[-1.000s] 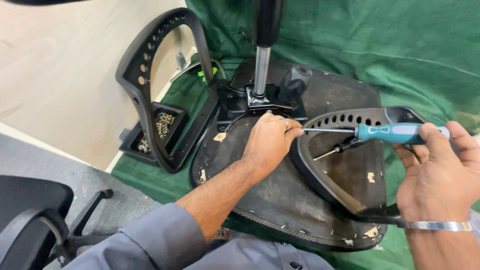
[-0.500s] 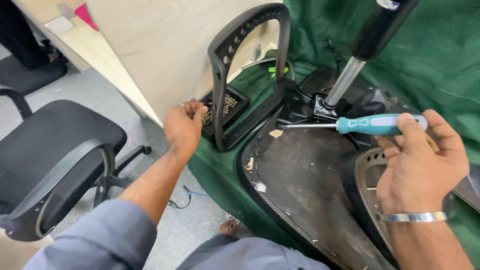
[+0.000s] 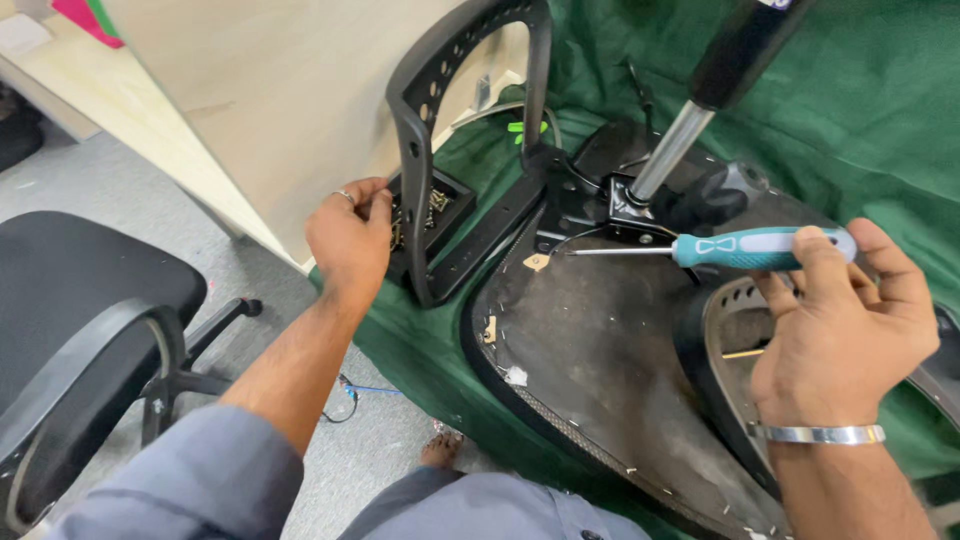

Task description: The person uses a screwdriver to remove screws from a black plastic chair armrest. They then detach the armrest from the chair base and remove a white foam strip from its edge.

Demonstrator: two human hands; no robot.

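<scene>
Gripping one teal-and-white screwdriver (image 3: 745, 247), right hand (image 3: 845, 320) is closed round its handle, shaft level, tip just above the upturned seat base (image 3: 600, 350) near the mount plate. Left hand (image 3: 350, 235) has fingers pinched at the rim of one black tray of screws (image 3: 425, 212) (can't tell if it holds any). Two black armrests: one (image 3: 450, 120) upright over the tray, one (image 3: 730, 350) under the right hand. One gas cylinder (image 3: 700, 100).

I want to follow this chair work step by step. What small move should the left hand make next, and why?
Probably pinch one screw out of the small black tray: the left hand is at the tray's edge with fingers curled over the screws, while the right hand holds the teal screwdriver ready over the upturned seat underside.
</scene>
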